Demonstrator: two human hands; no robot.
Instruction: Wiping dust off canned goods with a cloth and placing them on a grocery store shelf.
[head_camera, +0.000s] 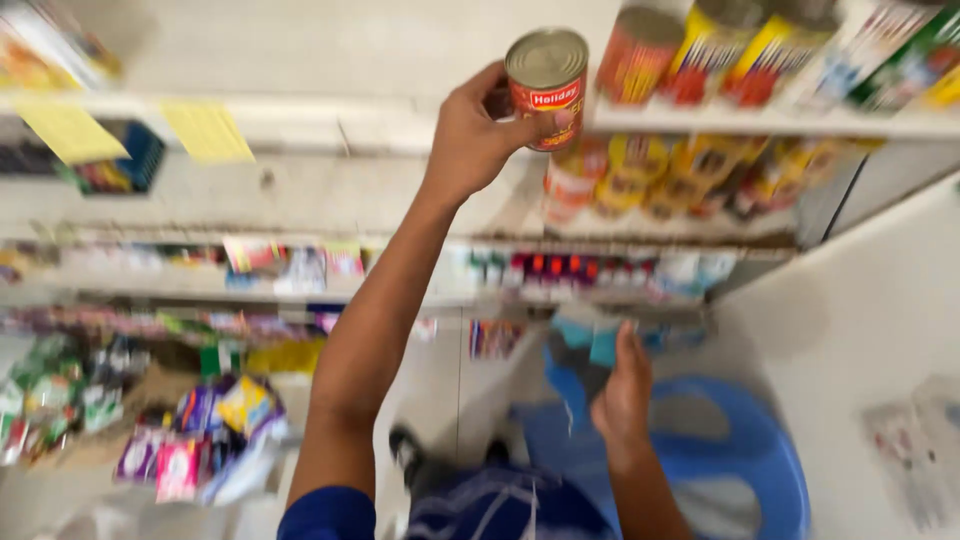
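The left hand (480, 135) is clamped around a red can (547, 85) with a plain metal top, holding it up at the front edge of a pale shelf (760, 122) far up in the scene. To the right of it, a row of red and yellow cans (700, 45) stands on that shelf, with more cans (660, 180) on the level below. The right hand (622, 395) hangs low over a blue plastic chair (750, 450); whether its fingers grip anything is too blurred to tell. Yellow paper tags (205, 130) hang from the left shelving, and coloured packets (200, 435) crowd the near left.
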